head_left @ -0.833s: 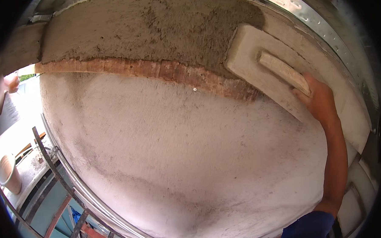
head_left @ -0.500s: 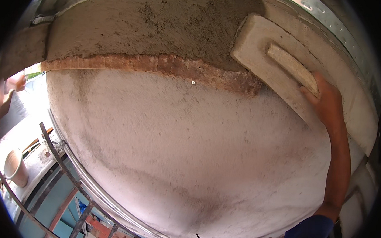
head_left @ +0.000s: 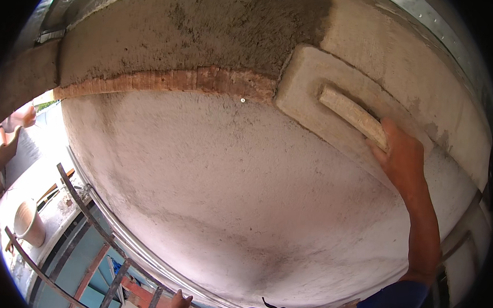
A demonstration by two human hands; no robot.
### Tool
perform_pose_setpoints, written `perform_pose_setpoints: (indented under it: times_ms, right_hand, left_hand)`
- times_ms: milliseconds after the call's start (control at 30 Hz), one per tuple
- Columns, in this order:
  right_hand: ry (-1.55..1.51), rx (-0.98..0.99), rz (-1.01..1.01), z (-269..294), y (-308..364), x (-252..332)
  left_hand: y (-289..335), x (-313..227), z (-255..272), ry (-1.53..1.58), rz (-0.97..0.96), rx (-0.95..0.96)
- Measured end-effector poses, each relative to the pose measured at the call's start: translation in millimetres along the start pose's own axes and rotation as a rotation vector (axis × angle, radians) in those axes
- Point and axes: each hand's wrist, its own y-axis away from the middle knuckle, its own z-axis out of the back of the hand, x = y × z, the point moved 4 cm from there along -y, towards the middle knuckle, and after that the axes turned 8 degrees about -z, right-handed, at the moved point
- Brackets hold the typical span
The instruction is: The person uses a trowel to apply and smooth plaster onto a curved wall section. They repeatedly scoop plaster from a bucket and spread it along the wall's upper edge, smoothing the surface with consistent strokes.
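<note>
The float (head_left: 354, 90) lies against the upper right of the wall (head_left: 229, 175), its left end at the right end of a strip (head_left: 173, 79) running between mortar (head_left: 219, 29) above and bare wall below. The right hand (head_left: 401, 155) is around the lower right end of the float's handle (head_left: 350, 110). 1 dot (head_left: 243, 100) sits just under the strip. At lower left, a bucket (head_left: 31, 224) stands left of 1 bar (head_left: 90, 210); the left hand (head_left: 180, 303) is at bottom, below the wall.
</note>
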Motion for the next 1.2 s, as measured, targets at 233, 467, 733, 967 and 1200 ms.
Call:
perform_pose_setpoints:
  times_ms: [233,467,733,967,1200]
  right_hand:
    - [-0.440,0.049,-0.049,-72,117,14]
    - [-1.040,0.227,-0.230,-140,199,120]
    - [-1.309,0.392,-0.128,-164,259,194]
    - [-1.528,0.599,0.445,-125,284,191]
    - [-1.305,-0.513,-0.271,-155,234,17]
  left_hand:
    - [37,-209,69,0.204,-0.598,-0.080]
    - [144,-421,194,0.619,-1.097,-0.251]
    - [149,-427,182,0.623,-0.888,-0.368]
    - [138,-393,196,1.080,-0.599,-0.391]
    - [125,-399,272,0.620,-0.777,-0.943]
